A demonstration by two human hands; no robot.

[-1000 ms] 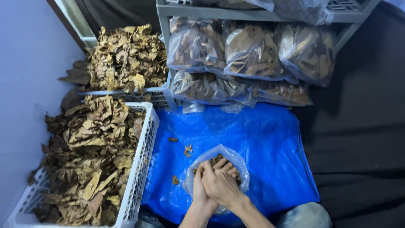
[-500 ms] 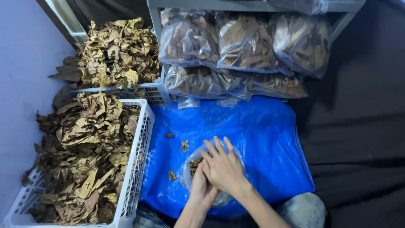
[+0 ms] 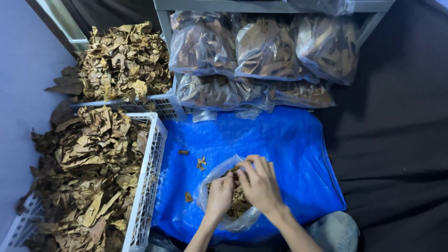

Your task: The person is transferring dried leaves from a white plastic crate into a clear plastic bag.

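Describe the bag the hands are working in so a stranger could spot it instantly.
Find the blue tarp spread on the floor. At its near edge lies a small clear plastic bag of dry brown leaves, with the left hand and right hand at its mouth. Unlike the filled bags stacked by the shelf, it is open and alone.

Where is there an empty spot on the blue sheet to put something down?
The blue sheet is bare between the stacked leaf bags and the hands, and right of the hands. It is crowded at the open bag they work in; crumbs lie nearer the white crate.
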